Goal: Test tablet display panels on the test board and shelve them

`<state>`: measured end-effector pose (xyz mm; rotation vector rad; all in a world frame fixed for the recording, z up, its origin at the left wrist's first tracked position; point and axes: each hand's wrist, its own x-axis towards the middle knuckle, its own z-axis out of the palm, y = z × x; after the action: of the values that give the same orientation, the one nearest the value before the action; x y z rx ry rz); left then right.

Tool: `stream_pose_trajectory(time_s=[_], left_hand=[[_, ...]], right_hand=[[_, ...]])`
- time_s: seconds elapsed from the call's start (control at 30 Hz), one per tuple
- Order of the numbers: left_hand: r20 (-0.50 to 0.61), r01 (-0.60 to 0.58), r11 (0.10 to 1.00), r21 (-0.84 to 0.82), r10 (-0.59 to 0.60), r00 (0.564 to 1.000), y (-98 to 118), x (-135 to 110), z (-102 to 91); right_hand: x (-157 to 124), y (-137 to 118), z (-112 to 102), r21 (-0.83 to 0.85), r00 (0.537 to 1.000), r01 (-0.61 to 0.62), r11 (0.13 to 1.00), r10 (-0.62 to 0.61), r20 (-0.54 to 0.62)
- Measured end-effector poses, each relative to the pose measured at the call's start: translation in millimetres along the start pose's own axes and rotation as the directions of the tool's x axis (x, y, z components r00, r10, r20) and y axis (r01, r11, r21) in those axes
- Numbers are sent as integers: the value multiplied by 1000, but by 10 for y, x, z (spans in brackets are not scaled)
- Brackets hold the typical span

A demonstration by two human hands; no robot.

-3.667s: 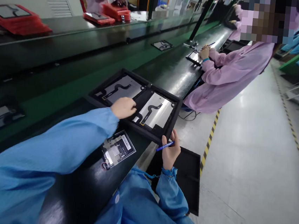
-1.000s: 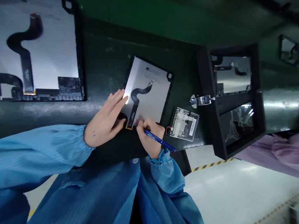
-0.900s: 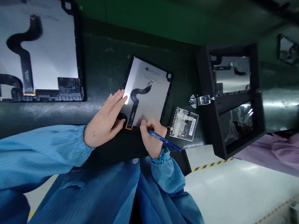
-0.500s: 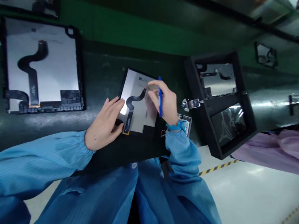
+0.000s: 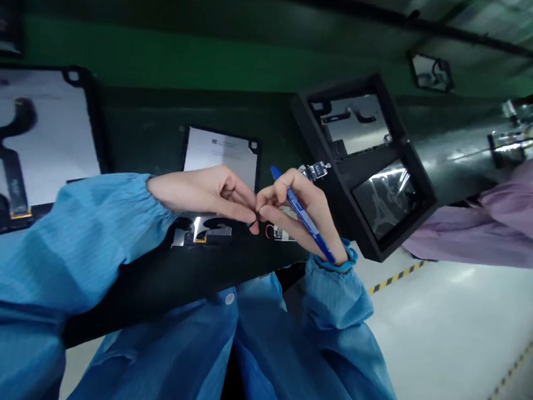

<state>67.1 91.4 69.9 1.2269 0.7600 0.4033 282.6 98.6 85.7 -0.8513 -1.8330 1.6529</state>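
A tablet back panel [image 5: 221, 151] with a black flex cable lies on the dark bench in front of me. My left hand [image 5: 206, 191] hovers over its near half, fingers pinched together. My right hand [image 5: 300, 213] meets it fingertip to fingertip and carries a blue pen [image 5: 300, 213] along its fingers. What the fingertips pinch between them is too small to make out. A small circuit board [image 5: 285, 232] peeks out just under my right hand.
A larger panel [image 5: 27, 139] with a flex cable lies at the left. A black two-slot tray [image 5: 411, 195] holding panels sits tilted at the right, a metal clip [image 5: 315, 169] beside it. A person in a pink sleeve [image 5: 520, 212] works at far right. Grey floor below.
My left hand lifted from flat on the panel into a pinch. My right hand came back from the panel's far end to meet it, pen still in it. The view shifted left.
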Motion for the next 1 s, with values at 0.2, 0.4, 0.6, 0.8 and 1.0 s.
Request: stream_pose_trajectory(time_s=[0.2,0.4,0.6,0.8,1.0], left_hand=[[-269,3,1000,24,4,963,-225,154,306],[-484,81,706,704,393,782,-458,343,518],[-427,145,538,831,448,786,-538,493,597],[-418,158,505,848,456,786,-611,539,587],[-387,152,473,868,454,802,-604,571,608]], right_hand=[[-235,267,-132,103,991,-23,994,36,-131],[-348,794,-181,-216,817,-81,973,-59,-573],[-334,984,-167,-274,786,-119,954,-79,-614],[-343,952,-181,-296,813,-147,944,-55,-580],[-349,965,-187,-321,829,-146,936,-62,-556]])
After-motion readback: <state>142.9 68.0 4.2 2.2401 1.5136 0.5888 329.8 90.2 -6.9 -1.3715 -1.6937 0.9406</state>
